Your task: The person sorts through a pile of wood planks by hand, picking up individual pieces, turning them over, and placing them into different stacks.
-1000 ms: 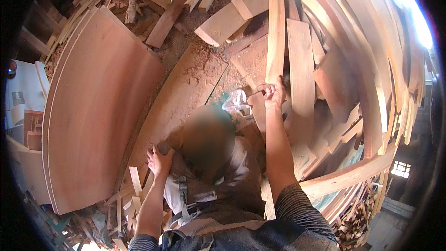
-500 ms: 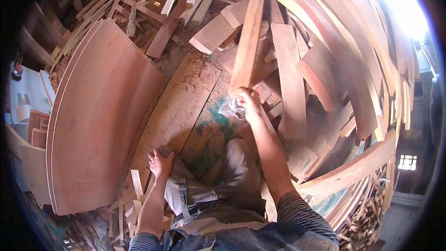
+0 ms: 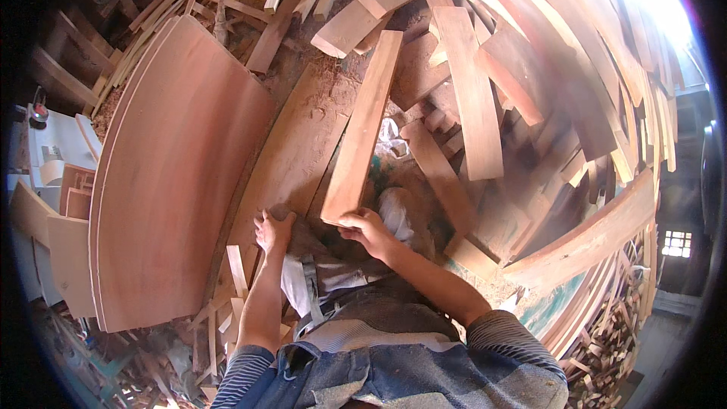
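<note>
Since half a second ago, right hand (image 3: pixel 367 231) and plank (image 3: pixel 365 125) have moved back toward the body and left. Plank now sits in front of the lap, running away from the person, near end in the right hand. Right fingers grasp that end, thumb side up against it; can't tell if the far end rests on anything.

Left hand (image 3: pixel 273 231) at about the same spot, over the near part of the long board (image 3: pixel 295 136), beside the knee. Its fingers are bent, thumb apart; can't tell if they grip anything.

Long board lies left of the plank, shavings on it. Big panel (image 3: pixel 178 174) further left. Clear bag (image 3: pixel 390 140) just right of the plank. Timber pile (image 3: pixel 469 98) to the right, scraps (image 3: pixel 602 341) at lower right.
</note>
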### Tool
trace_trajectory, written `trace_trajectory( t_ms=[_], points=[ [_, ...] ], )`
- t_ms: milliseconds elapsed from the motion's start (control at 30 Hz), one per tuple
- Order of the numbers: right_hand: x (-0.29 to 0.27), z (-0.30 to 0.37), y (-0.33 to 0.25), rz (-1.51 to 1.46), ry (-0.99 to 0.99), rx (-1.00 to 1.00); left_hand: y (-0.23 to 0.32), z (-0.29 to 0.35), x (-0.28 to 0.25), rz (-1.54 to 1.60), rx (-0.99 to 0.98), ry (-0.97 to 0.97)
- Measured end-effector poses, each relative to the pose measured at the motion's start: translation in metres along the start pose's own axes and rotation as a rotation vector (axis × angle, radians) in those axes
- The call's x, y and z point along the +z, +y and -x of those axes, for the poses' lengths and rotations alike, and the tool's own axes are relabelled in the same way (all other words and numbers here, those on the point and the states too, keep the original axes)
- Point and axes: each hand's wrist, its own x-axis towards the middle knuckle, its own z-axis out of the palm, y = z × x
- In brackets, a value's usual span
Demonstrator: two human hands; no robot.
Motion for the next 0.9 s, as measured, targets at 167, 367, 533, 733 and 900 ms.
trace_trajectory(
  t_ms=[167,367,533,733,900],
  points=[
    [-0.01,0.019,-0.003,0.051,-0.023,-0.011,-0.007,0.0,0.0,0.016,0.027,0.022],
    [0.004,0.005,-0.001,0.029,-0.01,-0.03,-0.002,-0.001,-0.002,-0.013,-0.006,0.014],
    [0.007,-0.05,-0.016,-0.095,0.144,-0.146,-0.005,0.0,-0.003,-0.004,-0.018,0.005],
    [0.006,-0.143,-0.145,-0.087,0.285,-0.363,0.002,-0.002,-0.004,0.017,-0.01,-0.002],
    [-0.002,-0.188,-0.243,-0.065,0.274,-0.437,-0.001,-0.003,-0.005,0.031,0.011,-0.001]
  ],
)
